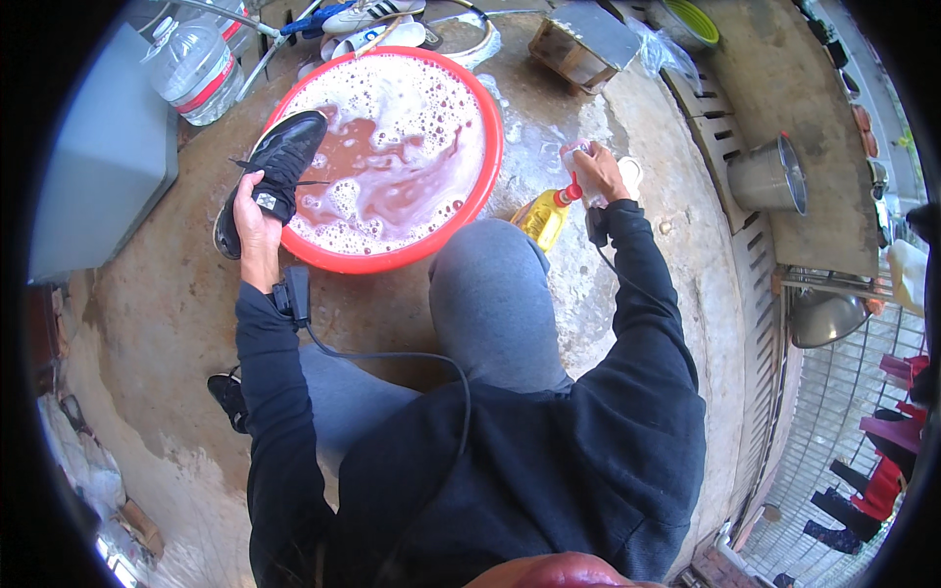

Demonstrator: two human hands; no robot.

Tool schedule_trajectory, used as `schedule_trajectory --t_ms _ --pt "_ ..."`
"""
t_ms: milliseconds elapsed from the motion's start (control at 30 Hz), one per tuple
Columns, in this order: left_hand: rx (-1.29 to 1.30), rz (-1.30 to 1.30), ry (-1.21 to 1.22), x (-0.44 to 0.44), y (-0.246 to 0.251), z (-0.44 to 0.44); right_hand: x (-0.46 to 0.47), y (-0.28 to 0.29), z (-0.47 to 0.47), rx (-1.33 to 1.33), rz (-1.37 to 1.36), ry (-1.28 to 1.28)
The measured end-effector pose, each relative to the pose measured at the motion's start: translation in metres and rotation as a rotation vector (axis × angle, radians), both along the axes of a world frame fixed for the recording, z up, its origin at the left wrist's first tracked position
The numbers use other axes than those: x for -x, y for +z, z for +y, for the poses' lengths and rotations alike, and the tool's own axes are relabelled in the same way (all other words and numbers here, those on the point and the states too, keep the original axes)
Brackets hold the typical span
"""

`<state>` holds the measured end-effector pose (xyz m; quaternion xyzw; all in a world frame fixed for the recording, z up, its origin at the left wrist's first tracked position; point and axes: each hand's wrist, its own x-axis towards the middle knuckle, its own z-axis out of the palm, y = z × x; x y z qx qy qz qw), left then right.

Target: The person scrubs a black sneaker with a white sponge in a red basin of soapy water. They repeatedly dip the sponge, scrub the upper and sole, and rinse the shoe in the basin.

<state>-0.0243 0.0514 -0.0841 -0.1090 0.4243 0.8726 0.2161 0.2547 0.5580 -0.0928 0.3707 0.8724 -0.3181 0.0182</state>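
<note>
My left hand [253, 220] grips a black lace-up sneaker [283, 162] by its side, tilted over the left rim of a red plastic basin [491, 158]. Foamy, reddish-looking water [367, 158] fills the basin. Off to the right, my right hand [604, 173] has its fingers around a clear, pinkish plastic item [575, 149], mostly covered by the hand. Just below it lies a yellow bottle with a red cap [542, 219], close to my knee. A white ring-shaped thing [631, 175], perhaps a lid, shows beyond my right hand.
Large clear water bottle [195, 73] stands left of the basin, beside a grey panel [95, 154]. White shoes [375, 18] lie behind it. A small wooden box [584, 44] sits at the back. Along the right are slotted concrete blocks [757, 287] and a metal bucket [764, 176].
</note>
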Motion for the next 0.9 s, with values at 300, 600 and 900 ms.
schedule_trajectory --t_ms 300,600,900 --pt "-0.009 0.0 0.012 -0.001 -0.002 -0.002 0.016 -0.021 -0.027 -0.34 -0.084 -0.006" --pt "0.017 -0.007 0.036 0.002 -0.013 0.002 0.014 -0.037 -0.017 -0.335 -0.026 0.101" --pt "0.026 -0.038 0.009 -0.003 -0.012 0.006 0.014 -0.038 -0.022 -0.437 -0.06 0.099"
